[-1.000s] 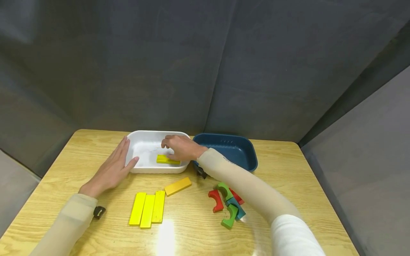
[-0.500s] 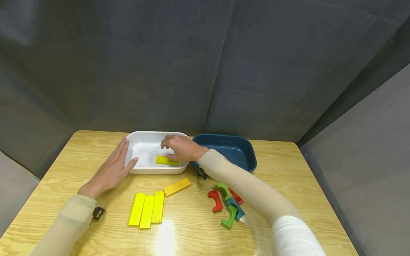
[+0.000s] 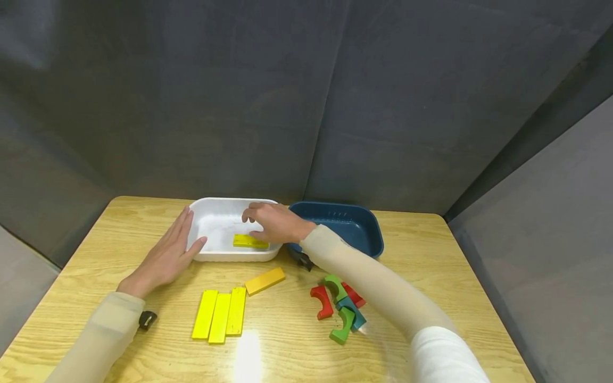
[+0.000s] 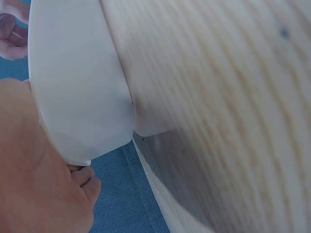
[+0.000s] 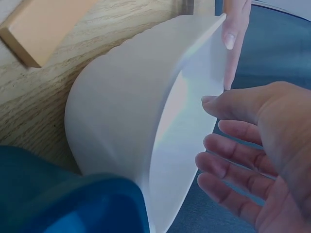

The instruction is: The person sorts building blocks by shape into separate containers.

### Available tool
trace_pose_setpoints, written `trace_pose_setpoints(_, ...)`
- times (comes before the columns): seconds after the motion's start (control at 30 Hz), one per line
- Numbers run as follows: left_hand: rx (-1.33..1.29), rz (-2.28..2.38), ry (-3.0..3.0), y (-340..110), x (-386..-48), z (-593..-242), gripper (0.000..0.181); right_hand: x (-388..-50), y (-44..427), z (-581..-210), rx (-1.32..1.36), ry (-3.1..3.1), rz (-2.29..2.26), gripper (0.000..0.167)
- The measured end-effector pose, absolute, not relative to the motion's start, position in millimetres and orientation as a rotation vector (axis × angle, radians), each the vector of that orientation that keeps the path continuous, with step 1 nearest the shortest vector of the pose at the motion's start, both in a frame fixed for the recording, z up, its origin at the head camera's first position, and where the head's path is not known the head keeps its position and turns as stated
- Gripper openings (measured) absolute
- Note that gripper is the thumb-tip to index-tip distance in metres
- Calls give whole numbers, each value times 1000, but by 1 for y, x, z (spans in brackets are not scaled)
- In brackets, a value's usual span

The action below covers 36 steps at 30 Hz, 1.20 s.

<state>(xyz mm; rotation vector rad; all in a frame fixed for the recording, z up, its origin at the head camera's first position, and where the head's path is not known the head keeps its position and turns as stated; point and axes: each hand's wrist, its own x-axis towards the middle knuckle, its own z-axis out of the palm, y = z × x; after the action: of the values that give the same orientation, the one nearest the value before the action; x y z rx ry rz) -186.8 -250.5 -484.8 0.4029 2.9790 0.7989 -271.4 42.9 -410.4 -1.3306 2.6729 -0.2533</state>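
A white tray [image 3: 206,256] stands at the back of the table, with one yellow block [image 3: 245,241] lying in it near the front wall. The left hand [image 3: 165,255] rests against the tray's left rim, fingers straight and thumb spread over the front left corner. Over the right part of the tray is the right hand [image 3: 275,222], its thumb beside the yellow block. In the right wrist view the right hand [image 5: 257,155] has its fingers relaxed and apart, with nothing between them. The left wrist view shows the left hand [image 4: 43,170] along the tray's outer wall [image 4: 82,87].
A dark blue tray [image 3: 364,230] touches the white one's right side, partly under the right forearm. Three yellow blocks [image 3: 219,318] lie side by side in front, near an orange block [image 3: 265,281]. Red, green and blue pieces [image 3: 341,325] lie in a cluster below the right forearm.
Both hands keep nearly the same pose. The head view has shifted very slightly, and the right wrist has moved a little to the right.
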Motion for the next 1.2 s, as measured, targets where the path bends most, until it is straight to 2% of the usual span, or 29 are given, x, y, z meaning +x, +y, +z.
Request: trace_pose_setpoints(1.2,393,778,2992,-249,-186,-484,89,-238,67,-401,-1390,2715,-306,37)
